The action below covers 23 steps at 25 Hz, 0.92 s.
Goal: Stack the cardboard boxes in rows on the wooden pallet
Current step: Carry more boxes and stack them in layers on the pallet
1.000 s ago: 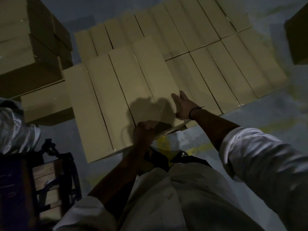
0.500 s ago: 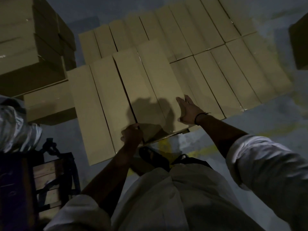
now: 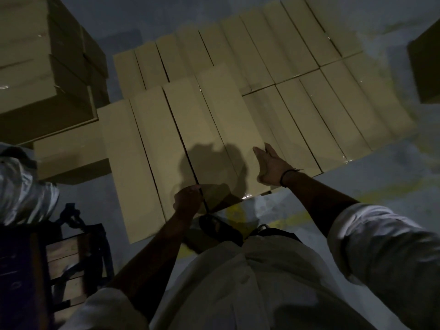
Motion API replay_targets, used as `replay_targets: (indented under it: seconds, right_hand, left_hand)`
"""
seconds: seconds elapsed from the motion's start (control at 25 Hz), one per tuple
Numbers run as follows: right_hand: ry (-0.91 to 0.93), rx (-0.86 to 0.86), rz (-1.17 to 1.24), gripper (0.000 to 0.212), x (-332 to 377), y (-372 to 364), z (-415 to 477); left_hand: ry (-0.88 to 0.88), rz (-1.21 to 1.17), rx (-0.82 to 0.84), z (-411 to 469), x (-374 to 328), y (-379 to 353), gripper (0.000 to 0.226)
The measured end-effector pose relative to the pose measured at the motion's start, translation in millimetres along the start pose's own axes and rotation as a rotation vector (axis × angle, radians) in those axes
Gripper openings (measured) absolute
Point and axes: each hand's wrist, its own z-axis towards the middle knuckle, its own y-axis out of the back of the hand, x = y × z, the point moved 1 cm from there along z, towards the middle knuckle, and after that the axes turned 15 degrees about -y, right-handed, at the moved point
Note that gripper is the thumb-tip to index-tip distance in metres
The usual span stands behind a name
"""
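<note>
Long cardboard boxes lie side by side in rows on the floor-level stack; the wooden pallet under them is hidden. Several boxes form an upper layer at the left, and the lower-layer row [image 3: 333, 125] stays bare to the right. My hands are on the rightmost upper box [image 3: 228, 115]. My left hand [image 3: 188, 200] curls around its near left corner, fingers in the gap beside the neighbouring box [image 3: 185, 139]. My right hand [image 3: 271, 166] lies flat, fingers straight, against its near right side. A back row of boxes [image 3: 238, 48] runs behind.
A tall stack of bigger cartons [image 3: 35, 67] stands at the left, and another carton [image 3: 426, 67] at the right edge. A dark trolley with wooden slats [image 3: 71, 258] and a shiny wrapped bundle [image 3: 21, 186] sit lower left. My sandalled foot [image 3: 219, 228] is near the stack's edge, on yellow floor lines [image 3: 381, 191].
My left hand slid left along the box's near end to its left corner. My right hand stayed pressed on the box's right side.
</note>
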Motion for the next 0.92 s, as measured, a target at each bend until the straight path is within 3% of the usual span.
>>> replay_targets:
  seconds: [0.08, 0.24, 0.36, 0.64, 0.92]
  right_hand:
    - [-0.006, 0.0, -0.024, 0.109, 1.6, -0.6, -0.6]
    - [-0.01, -0.002, -0.07, 0.107, 7.4, -3.5, -1.2]
    - [-0.032, -0.019, -0.143, 0.108, 9.2, -3.6, -3.0]
    - [-0.013, -0.205, -0.127, 0.099, -5.4, 10.5, -33.9]
    - [-0.037, -0.403, -0.035, 0.087, -114.9, 56.7, -91.6]
  left_hand:
    - [-0.03, 0.086, -0.012, 5.2, 9.7, -2.2, 0.02]
    - [-0.057, 0.177, 0.007, -13.6, -12.9, 3.1, 0.047]
    - [-0.114, 0.238, 0.016, -19.6, -29.4, 3.1, 0.052]
    - [-0.348, 0.254, -0.033, -23.7, -84.3, -9.2, 0.046]
    - [-0.598, 0.201, -0.025, -54.0, -186.3, -92.3, 0.026]
